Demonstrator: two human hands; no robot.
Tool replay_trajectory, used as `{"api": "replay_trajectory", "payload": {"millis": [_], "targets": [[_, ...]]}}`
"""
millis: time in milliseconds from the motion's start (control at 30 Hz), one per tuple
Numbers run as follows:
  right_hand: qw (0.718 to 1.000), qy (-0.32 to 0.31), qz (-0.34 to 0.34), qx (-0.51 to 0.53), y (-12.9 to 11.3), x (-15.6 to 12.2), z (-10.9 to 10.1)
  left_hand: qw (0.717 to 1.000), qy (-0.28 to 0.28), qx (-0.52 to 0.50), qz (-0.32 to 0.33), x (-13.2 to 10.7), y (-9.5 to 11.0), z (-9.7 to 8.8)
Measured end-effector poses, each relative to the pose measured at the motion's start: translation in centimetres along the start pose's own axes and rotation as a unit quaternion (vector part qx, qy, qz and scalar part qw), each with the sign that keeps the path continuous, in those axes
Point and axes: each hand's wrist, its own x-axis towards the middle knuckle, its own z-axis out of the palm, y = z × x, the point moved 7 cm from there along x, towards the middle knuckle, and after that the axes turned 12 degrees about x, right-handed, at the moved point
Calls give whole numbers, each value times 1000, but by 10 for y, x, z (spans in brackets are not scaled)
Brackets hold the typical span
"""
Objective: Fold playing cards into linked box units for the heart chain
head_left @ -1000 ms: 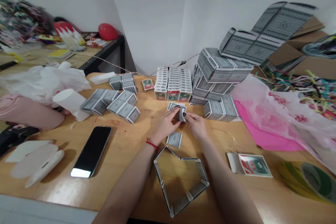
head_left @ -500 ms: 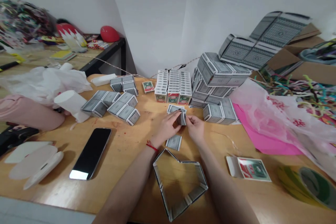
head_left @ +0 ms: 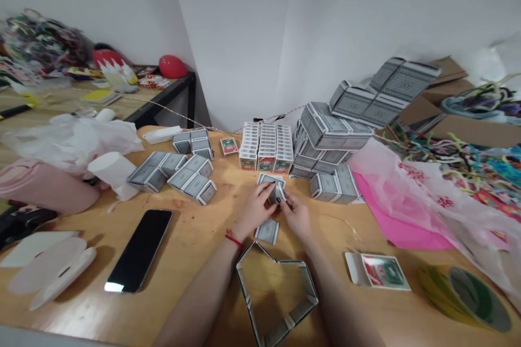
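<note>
Between my fingers is a grey patterned playing card [head_left: 278, 192], held by my left hand [head_left: 258, 209] on one side and my right hand [head_left: 296, 214] on the other. Both hands are closed around its edges. Beyond them lie more face-down cards [head_left: 266, 178], partly covered by the held card. Just in front of my hands a single card [head_left: 267, 231] lies flat on the table. Between my forearms stands a heart-shaped frame of joined cards [head_left: 287, 262], open in the middle.
Folded-card blocks [head_left: 191, 179] sit at left, near a black phone [head_left: 140, 249]. Stacked card boxes [head_left: 266, 146] stand ahead, beside a tall card structure [head_left: 337, 127]. At right are an opened card box [head_left: 385, 271], a tape roll [head_left: 464, 295] and pink paper [head_left: 407, 222].
The view has tilted up slightly, so things sit lower in it. My right fingers have moved toward the near edge of the card, which now shows more of its face.
</note>
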Motion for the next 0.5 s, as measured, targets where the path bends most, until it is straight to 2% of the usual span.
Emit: {"api": "replay_trajectory", "payload": {"millis": [300,500], "targets": [[1000,-13,-4,1,-2,-1,2,1000,-13,-2,-6,-3,2,2],[995,-41,34,89,4,0,5,995,-13,-59,-82,-2,-7,0]]}}
